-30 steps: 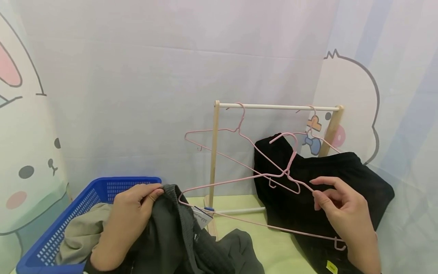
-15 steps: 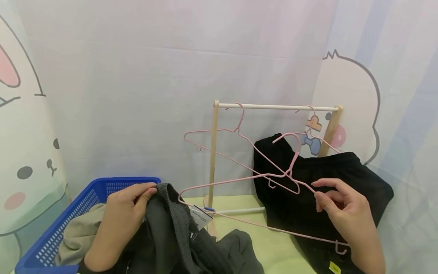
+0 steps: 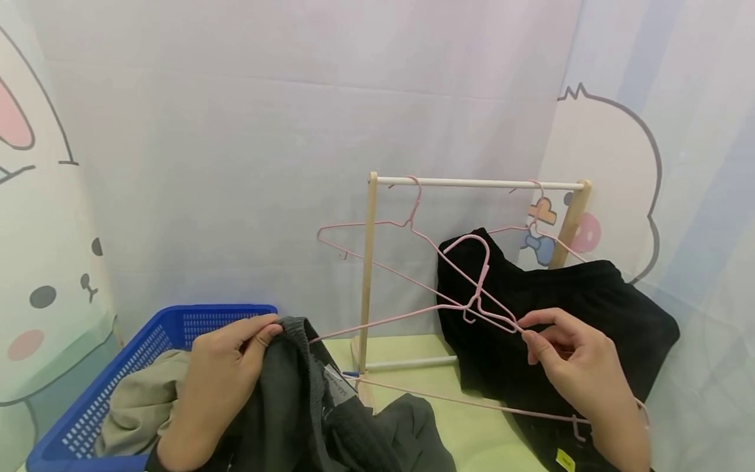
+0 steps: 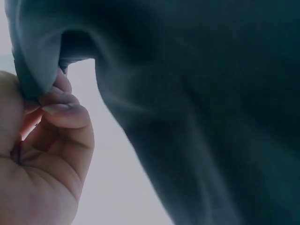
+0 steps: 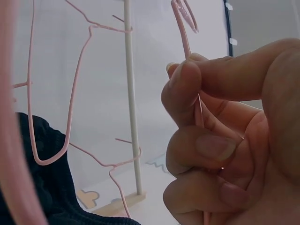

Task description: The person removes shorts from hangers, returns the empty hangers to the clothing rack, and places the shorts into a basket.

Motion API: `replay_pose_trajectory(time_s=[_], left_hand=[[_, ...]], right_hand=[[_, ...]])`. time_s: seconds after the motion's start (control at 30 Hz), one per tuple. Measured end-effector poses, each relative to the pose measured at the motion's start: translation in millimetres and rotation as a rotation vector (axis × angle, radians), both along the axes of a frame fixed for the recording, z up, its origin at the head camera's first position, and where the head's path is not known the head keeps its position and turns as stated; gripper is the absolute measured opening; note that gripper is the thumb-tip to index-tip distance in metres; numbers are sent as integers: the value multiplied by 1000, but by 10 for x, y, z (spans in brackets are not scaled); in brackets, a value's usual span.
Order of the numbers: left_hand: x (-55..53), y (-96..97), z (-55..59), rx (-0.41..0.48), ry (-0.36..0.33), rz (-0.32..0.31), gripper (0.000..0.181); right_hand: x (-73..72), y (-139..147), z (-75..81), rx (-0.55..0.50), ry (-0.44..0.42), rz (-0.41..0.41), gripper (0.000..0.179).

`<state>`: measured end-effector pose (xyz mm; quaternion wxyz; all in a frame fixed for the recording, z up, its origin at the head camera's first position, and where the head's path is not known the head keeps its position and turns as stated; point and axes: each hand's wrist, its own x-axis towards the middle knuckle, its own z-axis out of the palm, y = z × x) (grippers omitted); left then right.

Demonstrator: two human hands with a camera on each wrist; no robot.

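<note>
My left hand pinches the ribbed waistband of dark grey pants between thumb and fingers. A white tag shows inside the waist opening. In the left wrist view the grey cloth hangs down beside the fingers. My right hand pinches one shoulder of a pink clothes hanger, with its hook up. The hanger's left end goes in behind the waistband edge, so its tip is hidden. In the right wrist view thumb and index finger close on the hanger wire.
Behind stands a small rack with a white rail. A bare pink hanger hangs on it, and black pants hang at its right. At left, a blue basket holds beige cloth.
The right hand has moved the hanger left and slightly down, and its left tip has gone from showing at the waistband to inside it. The left hand shifted left, then back right with the waistband.
</note>
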<state>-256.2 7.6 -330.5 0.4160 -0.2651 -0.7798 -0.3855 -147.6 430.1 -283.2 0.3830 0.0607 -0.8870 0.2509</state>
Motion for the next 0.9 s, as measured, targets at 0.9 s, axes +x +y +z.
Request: replay_pose_trajectory(time_s=[0.9], left_hand=[[-12, -12, -8, -16, -48, -1, 17]], right_hand=[[246, 379, -12, 16, -68, -97, 20]])
